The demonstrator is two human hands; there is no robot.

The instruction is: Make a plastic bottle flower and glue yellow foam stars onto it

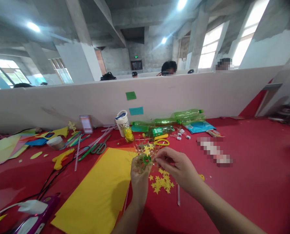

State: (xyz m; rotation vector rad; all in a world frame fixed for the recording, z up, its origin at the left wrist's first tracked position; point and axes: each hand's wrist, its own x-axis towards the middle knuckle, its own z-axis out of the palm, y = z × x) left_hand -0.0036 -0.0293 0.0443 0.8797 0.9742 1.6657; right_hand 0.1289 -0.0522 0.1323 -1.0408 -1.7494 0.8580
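Note:
My left hand point(138, 174) is closed around a cut green plastic bottle top point(146, 159), its thin see-through strips spreading outward. Yellow paper stars point(148, 149) show among the strips. Close beside it on the right, my right hand point(177, 161) is pinched, thumb against fingers, near the bottle top's edge. What lies between those fingertips is too small to make out. Below both hands, a pile of yellow stars point(162, 182) lies on the red table point(232, 195). Yellow paper sheets point(93, 188) lie left of my left forearm.
Green bottles point(165, 122) and a white cup point(122, 125) stand or lie along the partition point(62, 104). Scissors point(101, 146), a yellow glue gun point(62, 158), its cord and a purple power strip point(41, 216) are on the left. Yellow-handled scissors point(161, 142) lie beyond my hands.

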